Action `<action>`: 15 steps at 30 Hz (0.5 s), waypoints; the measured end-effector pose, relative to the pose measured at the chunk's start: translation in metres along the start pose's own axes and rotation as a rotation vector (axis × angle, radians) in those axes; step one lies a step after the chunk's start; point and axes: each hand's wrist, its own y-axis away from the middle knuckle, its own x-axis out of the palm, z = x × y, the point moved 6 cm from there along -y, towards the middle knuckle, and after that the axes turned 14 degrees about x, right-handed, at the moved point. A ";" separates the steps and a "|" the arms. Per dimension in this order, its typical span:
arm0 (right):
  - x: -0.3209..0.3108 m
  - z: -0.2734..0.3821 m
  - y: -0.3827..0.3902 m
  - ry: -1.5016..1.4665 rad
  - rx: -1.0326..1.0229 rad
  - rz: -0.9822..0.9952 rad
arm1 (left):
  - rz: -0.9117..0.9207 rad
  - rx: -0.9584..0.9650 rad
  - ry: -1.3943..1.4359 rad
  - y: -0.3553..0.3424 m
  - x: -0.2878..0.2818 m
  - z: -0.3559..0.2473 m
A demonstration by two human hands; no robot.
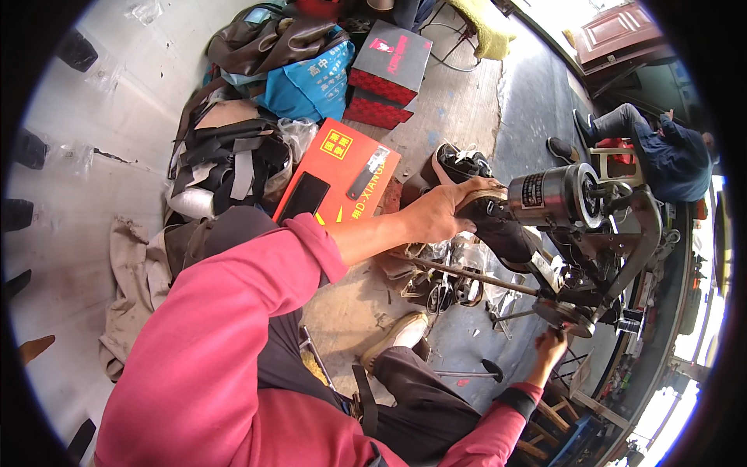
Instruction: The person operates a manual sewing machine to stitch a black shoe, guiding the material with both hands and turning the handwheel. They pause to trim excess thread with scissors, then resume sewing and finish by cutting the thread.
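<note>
My left hand (441,212) grips a black shoe (498,226) and presses it against the arm of a metal shoe-stitching machine (580,233). The shoe's sole edge lies under my fingers, next to the machine's grey cylindrical motor (554,196). My right hand (551,348) reaches down to the machine's round hand wheel (570,315) and touches its lower rim. Both sleeves are pink-red. My dark trouser leg and a pale shoe (398,336) show below the machine.
An orange box (342,175) with a black phone (305,196) on it lies on the floor, beside a red-and-black box (389,70), a blue bag (307,82) and a heap of leather scraps (233,159). A black sneaker (459,163) stands behind. A seated person (661,144) is at the right.
</note>
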 end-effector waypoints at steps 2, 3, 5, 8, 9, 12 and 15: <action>0.045 -0.009 0.012 0.127 0.080 0.170 | 0.017 0.005 -0.015 -0.001 -0.001 -0.001; 0.066 -0.009 0.024 0.158 0.137 0.211 | 0.033 -0.006 -0.042 -0.001 -0.002 -0.001; 0.090 0.018 0.059 0.159 -0.005 0.323 | 0.051 -0.023 -0.056 -0.002 -0.003 0.001; 0.058 0.077 0.091 0.141 -0.175 0.215 | 0.050 -0.032 -0.031 -0.002 -0.002 0.005; 0.040 0.092 0.097 0.118 -0.288 0.171 | 0.045 -0.032 -0.031 -0.001 -0.002 0.006; -0.021 0.088 0.067 -0.059 -0.241 -0.096 | 0.030 0.011 0.000 -0.002 -0.002 0.008; -0.039 0.044 0.018 -0.077 -0.139 -0.137 | 0.033 0.068 -0.014 -0.004 -0.003 0.007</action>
